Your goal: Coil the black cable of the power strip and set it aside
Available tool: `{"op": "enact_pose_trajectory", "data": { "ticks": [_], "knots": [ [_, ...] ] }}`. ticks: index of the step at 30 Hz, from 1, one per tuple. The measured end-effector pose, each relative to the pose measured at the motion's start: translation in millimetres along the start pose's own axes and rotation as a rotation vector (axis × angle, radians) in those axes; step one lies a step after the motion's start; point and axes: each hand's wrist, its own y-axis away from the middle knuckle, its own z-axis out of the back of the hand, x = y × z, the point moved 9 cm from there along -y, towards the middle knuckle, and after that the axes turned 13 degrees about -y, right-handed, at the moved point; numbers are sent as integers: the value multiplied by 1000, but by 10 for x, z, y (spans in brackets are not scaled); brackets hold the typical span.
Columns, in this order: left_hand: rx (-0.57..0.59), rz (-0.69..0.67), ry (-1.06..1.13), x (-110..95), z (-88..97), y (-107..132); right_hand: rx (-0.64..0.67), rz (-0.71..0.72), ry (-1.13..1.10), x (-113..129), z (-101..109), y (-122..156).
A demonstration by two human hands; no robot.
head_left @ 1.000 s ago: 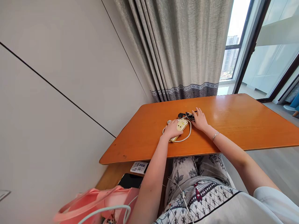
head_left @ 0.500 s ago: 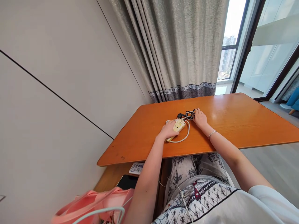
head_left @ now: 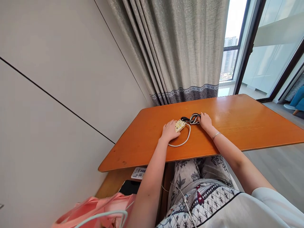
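Observation:
A cream power strip (head_left: 180, 125) lies on the orange wooden table (head_left: 237, 123), and its white cord (head_left: 184, 141) loops toward me. My left hand (head_left: 169, 130) is closed over the strip's near end. Just right of it lies a coiled black-and-white cable (head_left: 194, 118) with a black plug (head_left: 184, 119). My right hand (head_left: 205, 121), with a bracelet at the wrist, rests against that coil with its fingers curled on it.
A grey curtain (head_left: 180, 50) hangs behind the table, with a window and glass door to the right. A wall runs along the left. Below the table edge sit a pink bag (head_left: 95, 210), a dark phone (head_left: 129, 187) and a printed card (head_left: 139, 173).
My left hand has pushed the power strip away from me, toward the coil. The right hand has closed from lying flat to curled on the coiled cable.

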Motion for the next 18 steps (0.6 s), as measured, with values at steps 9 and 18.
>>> {"op": "enact_pose_trajectory", "data": {
  "ticks": [9, 18],
  "knots": [
    [-152, -59, 34, -764, 110, -250, 1, 169, -96, 253, 14, 126],
    [-73, 110, 77, -783, -95, -374, 9, 220, -271, 249, -32, 152]
  ]
}}
